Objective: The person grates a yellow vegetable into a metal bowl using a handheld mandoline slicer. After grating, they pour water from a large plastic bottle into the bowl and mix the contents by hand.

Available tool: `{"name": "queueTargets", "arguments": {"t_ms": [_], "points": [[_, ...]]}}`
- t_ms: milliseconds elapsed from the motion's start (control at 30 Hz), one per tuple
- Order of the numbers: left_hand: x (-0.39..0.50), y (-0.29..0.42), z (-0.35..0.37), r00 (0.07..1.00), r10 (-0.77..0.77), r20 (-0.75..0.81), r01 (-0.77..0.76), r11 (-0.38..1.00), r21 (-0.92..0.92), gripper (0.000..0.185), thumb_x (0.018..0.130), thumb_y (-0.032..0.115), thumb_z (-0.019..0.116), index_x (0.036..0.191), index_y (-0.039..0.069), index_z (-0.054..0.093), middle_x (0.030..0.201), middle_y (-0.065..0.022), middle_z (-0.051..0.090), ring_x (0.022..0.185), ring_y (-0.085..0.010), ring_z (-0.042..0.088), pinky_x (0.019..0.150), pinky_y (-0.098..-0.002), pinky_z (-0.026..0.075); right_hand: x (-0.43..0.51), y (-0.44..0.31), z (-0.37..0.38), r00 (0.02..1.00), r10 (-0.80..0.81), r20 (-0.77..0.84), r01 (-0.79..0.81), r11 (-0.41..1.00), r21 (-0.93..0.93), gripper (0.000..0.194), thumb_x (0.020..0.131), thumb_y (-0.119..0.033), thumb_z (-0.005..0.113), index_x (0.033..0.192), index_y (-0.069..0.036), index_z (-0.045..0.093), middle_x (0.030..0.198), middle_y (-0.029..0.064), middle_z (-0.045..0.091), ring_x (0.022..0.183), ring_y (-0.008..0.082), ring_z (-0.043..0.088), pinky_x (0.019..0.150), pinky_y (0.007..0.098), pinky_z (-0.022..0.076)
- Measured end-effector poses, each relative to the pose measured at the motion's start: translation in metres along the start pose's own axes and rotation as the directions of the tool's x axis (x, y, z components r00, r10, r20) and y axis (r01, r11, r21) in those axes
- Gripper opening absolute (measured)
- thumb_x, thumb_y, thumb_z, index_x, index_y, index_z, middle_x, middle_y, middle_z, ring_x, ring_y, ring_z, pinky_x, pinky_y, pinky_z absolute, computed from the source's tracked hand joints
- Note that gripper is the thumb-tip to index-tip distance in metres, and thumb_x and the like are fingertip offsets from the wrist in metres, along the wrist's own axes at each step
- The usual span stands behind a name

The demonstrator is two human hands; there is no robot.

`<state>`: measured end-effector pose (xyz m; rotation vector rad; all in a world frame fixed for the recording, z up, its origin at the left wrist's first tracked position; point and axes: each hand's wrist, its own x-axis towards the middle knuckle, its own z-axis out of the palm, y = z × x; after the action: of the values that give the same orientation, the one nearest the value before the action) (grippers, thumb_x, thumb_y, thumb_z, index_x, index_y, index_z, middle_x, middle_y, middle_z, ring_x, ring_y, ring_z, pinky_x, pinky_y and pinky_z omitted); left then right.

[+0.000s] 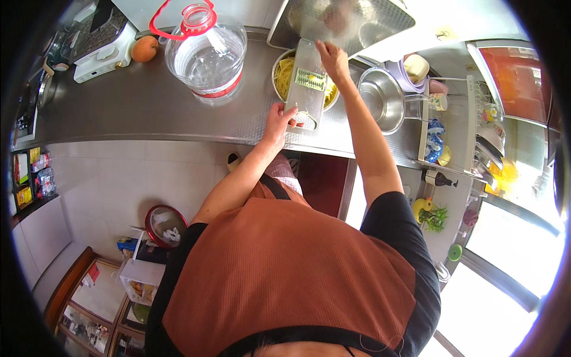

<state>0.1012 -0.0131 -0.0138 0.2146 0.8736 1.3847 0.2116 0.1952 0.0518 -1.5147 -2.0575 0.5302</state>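
Note:
My left hand point(278, 121) grips the near, handle end of a flat hand-held grater point(308, 100), thumb on top. The grater slants across a metal bowl point(274, 85) that contains pale yellow shreds point(283, 81), probably potato. A greenish toothed panel sits in the grater's middle, with a few shreds on it. My right hand point(334, 61) is curled at the grater's far right corner, fingertips by its edge. Whether it grips the edge or holds something small is hidden. Right of the bowl stands a stainless steel pot point(380, 100) with nothing visible in it.
On the steel counter point(116, 105) stand a large clear water jug point(205, 58) with a red handle, a round orange-coloured fruit point(144, 49) and a white appliance point(105, 56). A metal panel point(308, 20) leans behind the bowl. A dish rack point(470, 129) is at the right.

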Motion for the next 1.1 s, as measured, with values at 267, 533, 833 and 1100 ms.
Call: {"name": "queueTargets", "arguments": {"t_ms": [267,533,833,1100], "points": [[0.001,0.002,0.0,0.999,-0.035,-0.006,0.035,0.999,-0.004,0.022,0.091,0.007,0.065,0.101,0.0,0.045,0.081,-0.0071,0.054,0.059,-0.0118,0.049,0.07,-0.0418,0.061,-0.072,-0.023,0.014,0.915,-0.402,0.026,0.389,0.865,-0.315,0.033,0.088,-0.036,0.068,0.075,-0.009,0.052,0.061,0.0065,0.059,0.06,0.0273,0.059,0.071,0.0383,0.041],[0.002,0.002,-0.002,0.999,-0.049,-0.001,0.049,0.999,0.008,0.023,0.091,0.007,0.064,0.102,0.0,0.045,0.079,-0.0068,0.054,0.058,-0.0109,0.049,0.07,-0.0415,0.061,-0.063,-0.015,0.002,0.979,-0.046,-0.196,0.03,0.996,-0.086,0.035,0.085,-0.036,0.07,0.079,-0.005,0.056,0.078,0.0139,0.062,0.077,0.0338,0.06,0.075,0.0446,0.0434],[0.001,0.002,-0.002,0.999,-0.053,-0.008,0.053,0.999,0.002,0.023,0.091,0.008,0.065,0.101,0.001,0.046,0.079,-0.0062,0.053,0.058,-0.0105,0.049,0.07,-0.0418,0.061,-0.062,-0.017,0.006,0.994,0.029,-0.105,-0.036,0.997,-0.062,0.039,0.093,-0.037,0.06,0.079,-0.002,0.058,0.078,0.0191,0.061,0.074,0.0381,0.059,0.07,0.0465,0.0449],[0.001,0.003,-0.001,0.999,-0.043,0.003,0.043,0.999,0.007,0.023,0.091,0.008,0.065,0.1,0.0,0.046,0.079,-0.0065,0.053,0.058,-0.0108,0.049,0.07,-0.0399,0.061,-0.064,-0.023,0.013,0.975,-0.107,-0.192,0.051,0.959,-0.279,0.028,0.087,-0.033,0.067,0.079,-0.007,0.059,0.091,0.01,0.059,0.096,0.0291,0.055,0.084,0.0439,0.0392]]}}
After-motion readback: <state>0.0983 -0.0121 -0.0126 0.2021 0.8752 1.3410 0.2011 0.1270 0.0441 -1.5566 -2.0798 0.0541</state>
